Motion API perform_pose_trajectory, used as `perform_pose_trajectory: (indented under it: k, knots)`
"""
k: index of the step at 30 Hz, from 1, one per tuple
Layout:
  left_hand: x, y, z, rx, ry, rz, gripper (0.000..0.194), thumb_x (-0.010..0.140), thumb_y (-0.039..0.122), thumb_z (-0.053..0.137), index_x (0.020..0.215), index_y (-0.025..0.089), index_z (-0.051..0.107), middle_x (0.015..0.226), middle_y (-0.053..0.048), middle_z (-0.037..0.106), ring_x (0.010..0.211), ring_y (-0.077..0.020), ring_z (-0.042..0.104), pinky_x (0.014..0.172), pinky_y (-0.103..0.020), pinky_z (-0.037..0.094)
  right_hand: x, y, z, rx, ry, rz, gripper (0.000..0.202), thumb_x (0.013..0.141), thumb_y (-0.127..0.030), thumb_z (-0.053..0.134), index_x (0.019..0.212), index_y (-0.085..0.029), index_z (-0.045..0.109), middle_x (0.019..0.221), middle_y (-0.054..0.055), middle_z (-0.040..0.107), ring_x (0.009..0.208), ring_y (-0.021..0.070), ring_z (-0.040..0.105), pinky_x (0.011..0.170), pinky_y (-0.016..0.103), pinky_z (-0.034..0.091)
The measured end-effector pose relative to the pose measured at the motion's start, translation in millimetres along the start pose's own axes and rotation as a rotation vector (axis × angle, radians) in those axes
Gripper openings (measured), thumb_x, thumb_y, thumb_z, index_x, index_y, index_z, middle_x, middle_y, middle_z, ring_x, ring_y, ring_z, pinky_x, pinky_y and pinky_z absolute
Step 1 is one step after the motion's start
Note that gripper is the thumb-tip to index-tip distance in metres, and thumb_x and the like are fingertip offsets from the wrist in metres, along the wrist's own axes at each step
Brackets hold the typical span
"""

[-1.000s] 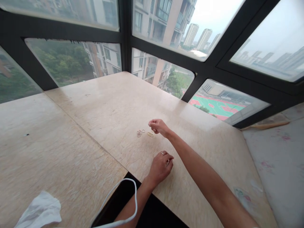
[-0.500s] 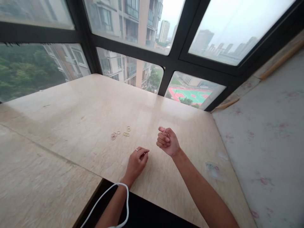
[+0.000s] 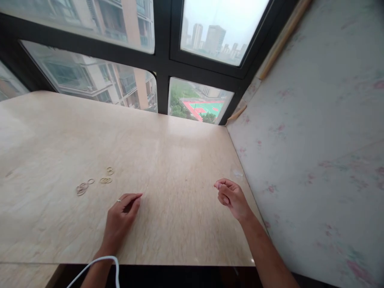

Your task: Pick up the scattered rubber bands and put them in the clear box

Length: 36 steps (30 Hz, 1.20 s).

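My left hand (image 3: 121, 214) rests low over the marble-patterned surface, thumb and index fingertips pressed together; whether anything lies between them is hidden. It wears a silver ring (image 3: 119, 200) on one finger. To its left lie several thin pinkish bands (image 3: 81, 189), partly overlapping. Several thin yellowish bands (image 3: 105, 181) are beside them, with a few more just behind. Over by the wall, my right hand (image 3: 232, 196) is closed in a pinch, fingers curled. A small pale pink spot shows at its fingertips, too small to name.
The marble-patterned surface (image 3: 180, 224) runs back to a dark window frame (image 3: 163, 80). A floral-papered wall (image 3: 300, 160) bounds it on the right. Clear plastic (image 3: 237, 173) lies just behind my right hand. A white cable (image 3: 103, 259) crosses my left forearm.
The view has turned right. My right hand has moved right, away from the left hand, to beside the wall near the clear plastic. The bands lie in the same arrangement.
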<state>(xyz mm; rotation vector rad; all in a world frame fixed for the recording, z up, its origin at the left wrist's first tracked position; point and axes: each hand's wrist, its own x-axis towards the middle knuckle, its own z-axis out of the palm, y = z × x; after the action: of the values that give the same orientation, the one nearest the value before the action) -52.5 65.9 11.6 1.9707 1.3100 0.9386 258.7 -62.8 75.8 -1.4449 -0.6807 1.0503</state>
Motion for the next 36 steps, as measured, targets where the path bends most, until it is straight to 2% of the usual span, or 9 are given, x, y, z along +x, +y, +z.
perform_pose_trajectory:
  k: [3, 6, 9, 13, 17, 22, 28, 32, 36]
  knots:
    - [0, -2, 2.0, 0.055, -0.008, 0.021, 0.027, 0.083, 0.043, 0.052, 0.088, 0.022, 0.069, 0.094, -0.003, 0.069, 0.086, -0.0204, 0.066, 0.079, -0.032, 0.053, -6, 8, -40, -0.145, 0.184, -0.028, 0.035, 0.068, -0.048, 0.072, 0.080, -0.016, 0.063, 0.042, -0.010, 0.038, 0.038, 0.0047, 0.027, 0.038, 0.020, 0.014]
    - [1, -4, 4.8, 0.113, -0.010, 0.042, 0.027, 0.083, 0.043, 0.051, 0.088, 0.023, 0.068, 0.095, -0.002, 0.069, 0.087, -0.0209, 0.066, 0.079, -0.033, 0.053, -7, 13, -69, -0.297, 0.340, -0.089, 0.037, 0.069, -0.047, 0.070, 0.087, -0.015, 0.067, 0.045, -0.008, 0.042, 0.040, 0.0062, 0.031, 0.038, 0.020, 0.020]
    - [1, -5, 7.2, 0.153, -0.015, 0.057, 0.027, 0.084, 0.044, 0.050, 0.089, 0.023, 0.068, 0.096, -0.003, 0.069, 0.087, -0.0212, 0.066, 0.078, -0.033, 0.053, -5, 16, -85, -0.467, 0.443, -0.151, 0.037, 0.072, -0.047, 0.066, 0.089, -0.014, 0.069, 0.045, -0.007, 0.043, 0.041, 0.0082, 0.035, 0.040, 0.021, 0.026]
    - [1, -3, 8.3, 0.184, -0.017, 0.070, 0.029, 0.084, 0.045, 0.049, 0.088, 0.023, 0.068, 0.095, -0.003, 0.069, 0.086, -0.0213, 0.066, 0.078, -0.033, 0.054, -2, 21, -93, -0.685, 0.479, -0.197, 0.035, 0.077, -0.045, 0.058, 0.091, -0.015, 0.071, 0.045, -0.007, 0.039, 0.042, 0.0095, 0.035, 0.042, 0.022, 0.027]
    - [1, -1, 8.4, 0.195, -0.024, 0.056, 0.029, 0.084, 0.044, 0.049, 0.089, 0.023, 0.068, 0.097, -0.003, 0.069, 0.088, -0.0212, 0.065, 0.078, -0.032, 0.053, 1, 29, -97, -0.868, 0.467, -0.251, 0.035, 0.080, -0.042, 0.054, 0.094, -0.017, 0.073, 0.046, -0.007, 0.036, 0.044, 0.0104, 0.032, 0.044, 0.023, 0.025]
    - [0, -1, 9.1, 0.190, -0.029, 0.037, 0.029, 0.085, 0.044, 0.049, 0.090, 0.022, 0.067, 0.098, -0.004, 0.068, 0.089, -0.0208, 0.065, 0.079, -0.031, 0.053, -6, 34, -97, -0.800, 0.436, -0.215, 0.039, 0.082, -0.047, 0.053, 0.094, -0.016, 0.073, 0.048, -0.005, 0.041, 0.046, 0.0117, 0.037, 0.045, 0.023, 0.028]
    - [0, 3, 8.8, 0.187, -0.021, 0.038, 0.029, 0.084, 0.043, 0.050, 0.089, 0.021, 0.068, 0.097, -0.004, 0.068, 0.088, -0.0210, 0.065, 0.079, -0.031, 0.053, -30, 35, -88, -0.743, 0.483, -0.248, 0.038, 0.084, -0.046, 0.053, 0.098, -0.016, 0.071, 0.049, -0.006, 0.037, 0.045, 0.0108, 0.033, 0.044, 0.023, 0.028]
    - [0, 1, 9.3, 0.166, -0.024, 0.035, 0.027, 0.084, 0.041, 0.050, 0.089, 0.020, 0.068, 0.096, -0.004, 0.068, 0.088, -0.0198, 0.065, 0.077, -0.030, 0.053, -49, 48, -68, -0.789, 0.370, -0.311, 0.034, 0.087, -0.043, 0.052, 0.103, -0.017, 0.069, 0.050, -0.007, 0.037, 0.044, 0.0106, 0.035, 0.044, 0.023, 0.032]
    - [-1, 2, 8.5, 0.133, -0.034, 0.027, 0.027, 0.086, 0.039, 0.050, 0.089, 0.019, 0.068, 0.095, -0.005, 0.068, 0.088, -0.0192, 0.064, 0.078, -0.030, 0.052, -63, 72, -43, -0.859, 0.180, -0.370, 0.034, 0.091, -0.039, 0.049, 0.106, -0.017, 0.069, 0.050, -0.004, 0.050, 0.044, 0.0115, 0.046, 0.045, 0.022, 0.040]
